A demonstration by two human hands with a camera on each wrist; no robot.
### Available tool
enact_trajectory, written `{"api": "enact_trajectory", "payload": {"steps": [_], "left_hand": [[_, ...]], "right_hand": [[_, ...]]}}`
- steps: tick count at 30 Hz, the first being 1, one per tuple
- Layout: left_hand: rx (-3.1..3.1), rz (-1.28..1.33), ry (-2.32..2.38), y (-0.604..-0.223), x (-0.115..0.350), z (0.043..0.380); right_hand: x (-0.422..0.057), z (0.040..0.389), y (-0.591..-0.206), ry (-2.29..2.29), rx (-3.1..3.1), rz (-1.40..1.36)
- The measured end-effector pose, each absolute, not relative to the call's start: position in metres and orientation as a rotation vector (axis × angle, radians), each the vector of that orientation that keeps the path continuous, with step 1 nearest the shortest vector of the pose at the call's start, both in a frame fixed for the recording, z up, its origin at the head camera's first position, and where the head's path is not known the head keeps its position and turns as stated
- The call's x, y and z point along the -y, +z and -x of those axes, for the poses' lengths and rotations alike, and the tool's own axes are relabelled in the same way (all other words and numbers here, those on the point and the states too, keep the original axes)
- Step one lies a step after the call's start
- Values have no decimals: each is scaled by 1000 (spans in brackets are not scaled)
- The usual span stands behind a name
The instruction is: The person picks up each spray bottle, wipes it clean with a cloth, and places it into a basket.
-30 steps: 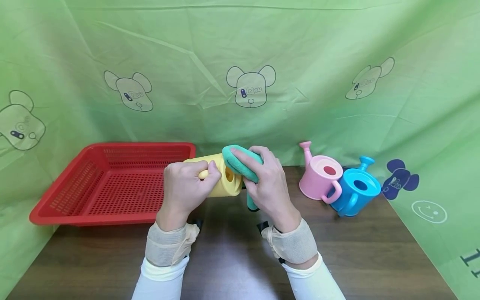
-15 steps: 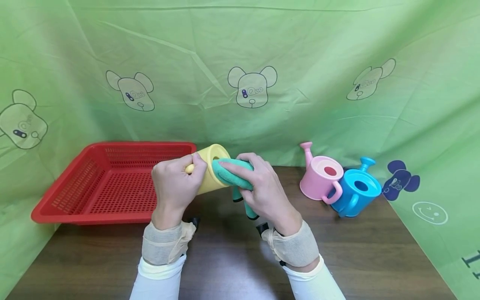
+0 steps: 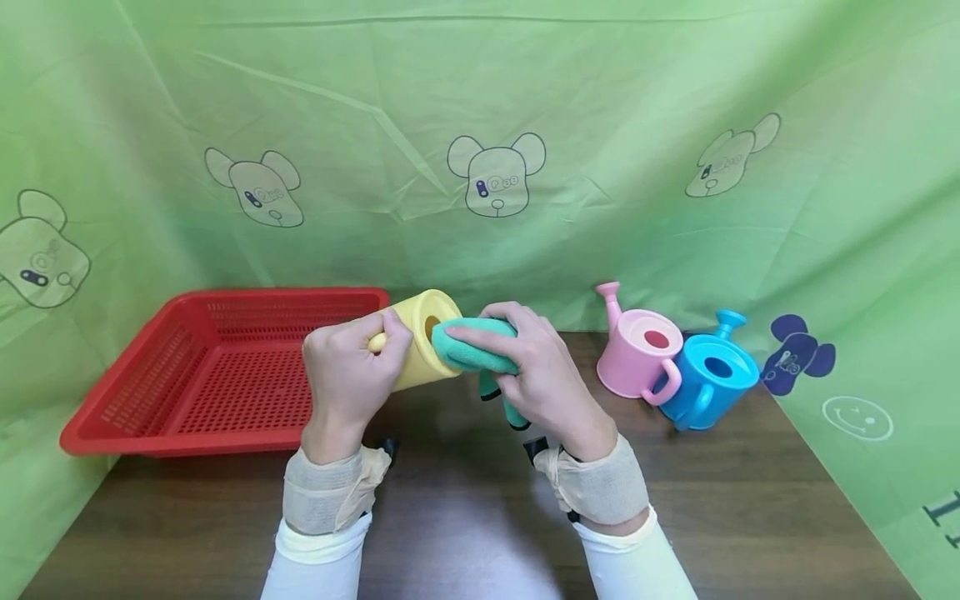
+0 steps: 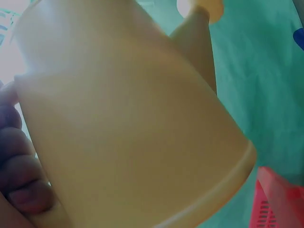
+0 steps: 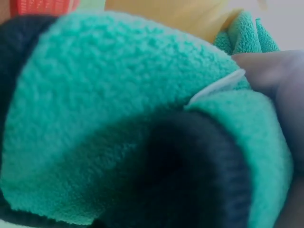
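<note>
Yellow plastic watering can (image 3: 420, 354): held tilted clear of the brown wood-grain table (image 3: 465, 517), its top turned between two and three o'clock. Left hand (image 3: 347, 358) had its fingers curled round the handle (image 3: 377, 342), thumb closed over. Left-wrist view showed the spout (image 4: 199, 45) at one o'clock.

Folded turquoise terry cloth with dark edging (image 3: 474, 346): lay over the can top's four o'clock edge, apparently touching. Right hand (image 3: 546, 371) pinched it between thumb and fingers; loose ends hung toward five o'clock.

Change: a second earlier the cloth covered the top's upper edge, near one o'clock. Since half a second ago it had slid slightly toward three, baring more of the round opening (image 3: 432, 326). My reading: rubbing had passed to the lower rim, upper rim left free; pressure could not be judged.

Farther out: red perforated plastic basket (image 3: 187, 440) at nine o'clock; pink plastic watering can (image 3: 626, 362) at three, upright; blue plastic watering can (image 3: 712, 396) just beside it, at four o'clock from the pink.
</note>
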State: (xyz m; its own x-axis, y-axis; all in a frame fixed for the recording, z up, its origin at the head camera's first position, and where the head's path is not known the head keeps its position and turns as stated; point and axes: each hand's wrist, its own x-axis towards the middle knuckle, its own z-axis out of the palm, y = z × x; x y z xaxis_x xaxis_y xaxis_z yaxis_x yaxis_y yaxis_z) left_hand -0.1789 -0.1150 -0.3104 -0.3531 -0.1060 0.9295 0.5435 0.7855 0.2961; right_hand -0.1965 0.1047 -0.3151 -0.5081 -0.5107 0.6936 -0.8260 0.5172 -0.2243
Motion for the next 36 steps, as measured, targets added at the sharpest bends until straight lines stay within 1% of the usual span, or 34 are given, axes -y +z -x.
{"api": "enact_trajectory", "payload": {"steps": [12, 22, 26, 32, 36], "left_hand": [[1793, 459, -761, -312, 117, 179], [1692, 564, -924, -308, 115, 175], [1653, 541, -942, -306, 115, 174], [1570, 430, -1023, -305, 122, 171], [1538, 442, -1050, -305, 126, 169]], "right_hand": [[-117, 203, -316, 789, 2207, -951], [-141, 205, -307, 884, 2196, -951], [-153, 203, -303, 906, 2206, -954], [-164, 203, -303, 897, 2234, -915], [-164, 205, -304, 932, 2179, -916]]}}
